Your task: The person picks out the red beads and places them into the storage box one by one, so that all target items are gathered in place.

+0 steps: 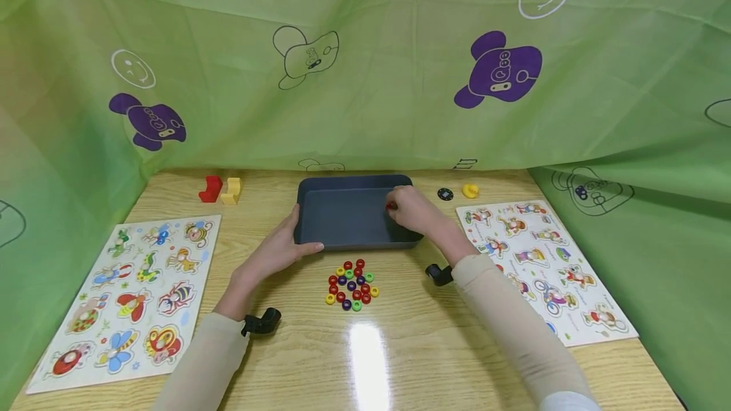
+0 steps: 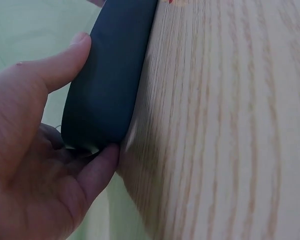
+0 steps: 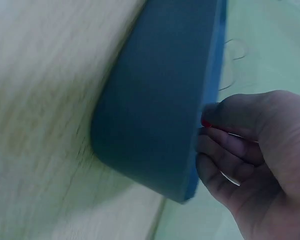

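Note:
A shallow dark grey rectangular tray (image 1: pixel 348 217) lies on the table near the back. My left hand (image 1: pixel 278 247) grips its left front corner, the thumb on the front edge and the fingers along the left side. Over the tray's right part is my right hand (image 1: pixel 415 211), pinching a small red bead (image 3: pixel 206 123) between thumb and fingers. In the right wrist view that hand is close to the tray's rim (image 3: pixel 210 70); whether it touches is unclear. Several loose ring-shaped beads (image 1: pixel 356 295), red, yellow, green and purple, lie in front of the tray.
A puzzle board with insects (image 1: pixel 154 252) lies at left, another with animal figures (image 1: pixel 539 227) at right. Red (image 1: pixel 211 189) and yellow (image 1: pixel 231 191) blocks stand back left. A black disc (image 1: pixel 445 194) and a yellow duck-like toy (image 1: pixel 471 191) sit back right. Green cloth (image 1: pixel 365 113) surrounds the table.

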{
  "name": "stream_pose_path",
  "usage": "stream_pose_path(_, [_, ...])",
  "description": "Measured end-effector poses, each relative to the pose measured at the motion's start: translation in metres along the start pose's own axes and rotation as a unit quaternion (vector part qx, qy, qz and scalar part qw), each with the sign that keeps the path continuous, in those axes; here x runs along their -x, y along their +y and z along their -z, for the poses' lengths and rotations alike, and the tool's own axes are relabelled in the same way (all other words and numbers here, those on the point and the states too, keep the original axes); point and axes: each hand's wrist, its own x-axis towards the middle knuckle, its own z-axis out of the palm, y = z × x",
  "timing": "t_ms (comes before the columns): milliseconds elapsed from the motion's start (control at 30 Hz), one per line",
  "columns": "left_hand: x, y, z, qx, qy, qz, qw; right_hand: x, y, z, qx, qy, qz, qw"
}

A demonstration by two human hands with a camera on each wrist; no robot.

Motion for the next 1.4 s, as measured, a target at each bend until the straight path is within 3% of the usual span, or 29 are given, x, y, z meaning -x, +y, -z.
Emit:
stream_pose_path(300, [0.001, 0.000, -0.001, 0.005, -0.005, 0.004, 1.0000, -0.029, 0.020, -0.015, 0.016, -0.035, -0.044, 0.998])
stream_pose_path(567, [0.000, 0.002, -0.001, 0.004, -0.005, 0.008, 1.0000, -0.038, 0.023, -0.018, 0.016, -0.038, -0.081, 0.996])
stream_pose_path(700, [-0.002, 0.000, 0.000, 0.005, -0.006, 0.007, 0.9999, -0.035, 0.021, -0.015, 0.015, -0.024, -0.077, 0.997])
stream_pose_path(1067, [-0.001, 0.000, 0.002, -0.003, -0.003, 0.006, 1.0000, -0.001, -0.024, 0.003, -0.018, 0.022, -0.003, 1.000])
stream_pose_path(1200, [-0.002, -0.002, 0.001, -0.001, -0.001, 0.002, 1.0000, 0.019, -0.044, 0.001, -0.024, 0.021, 0.016, 0.999])
stream_pose_path(1400, [-0.004, -0.003, -0.001, 0.012, -0.004, -0.004, 0.9999, 0.046, -0.075, -0.009, 0.014, -0.001, 0.071, 0.997])
